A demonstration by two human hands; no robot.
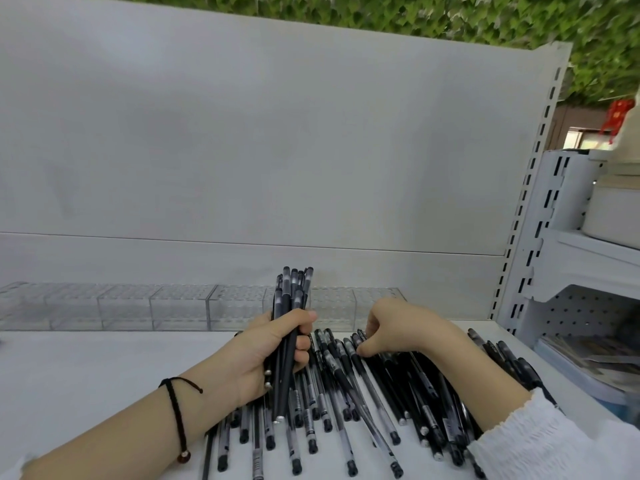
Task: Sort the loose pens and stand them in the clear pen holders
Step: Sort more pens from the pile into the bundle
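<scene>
A white shelf backboard (277, 133) stands below green foliage (450, 15).

I am seeing a white shelf (86, 368) carrying a heap of loose black pens (346, 403) at five o'clock and clear pen holders (138, 306) lining up at nine o'clock.

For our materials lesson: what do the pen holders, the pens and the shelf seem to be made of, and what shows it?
Pen holders: clear, glossy plastic, probably acrylic; the back panel shows through and the edges glint.
Pens: plastic, it seems; black or see-through barrels with dark caps, some with small silvery ends.
Shelf: probably white-painted metal, matte; its upright has punched slots.
</scene>
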